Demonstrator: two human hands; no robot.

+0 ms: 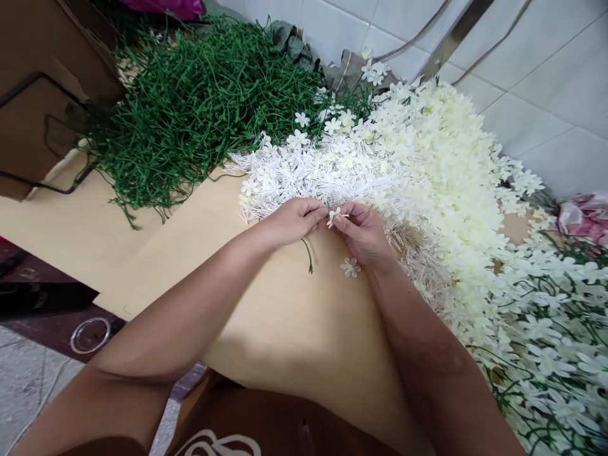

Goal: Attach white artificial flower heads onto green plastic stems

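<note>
Near the middle of the view, my left hand (pixel 304 218) is closed on a green stem (pixel 310 256), whose lower end hangs below the fingers. Close beside it, my right hand (pixel 363 231) pinches a small white flower (pixel 333 217). The fingertips of both hands almost meet at this flower. Another white flower (pixel 350 267) is just below my right hand, over the tan board (pixel 285 316). Right behind the hands spreads a pile of white petals and thin white strands (pixel 304 177).
A heap of green stems (pixel 204 107) fills the back left, beside a cardboard box (pixel 52 82). Cream flowers (pixel 441 177) are piled to the right, with finished-looking stemmed flowers (pixel 555 342) at the lower right. Tiled wall (pixel 546 82) stands behind. A clear ring (pixel 90 335) lies lower left.
</note>
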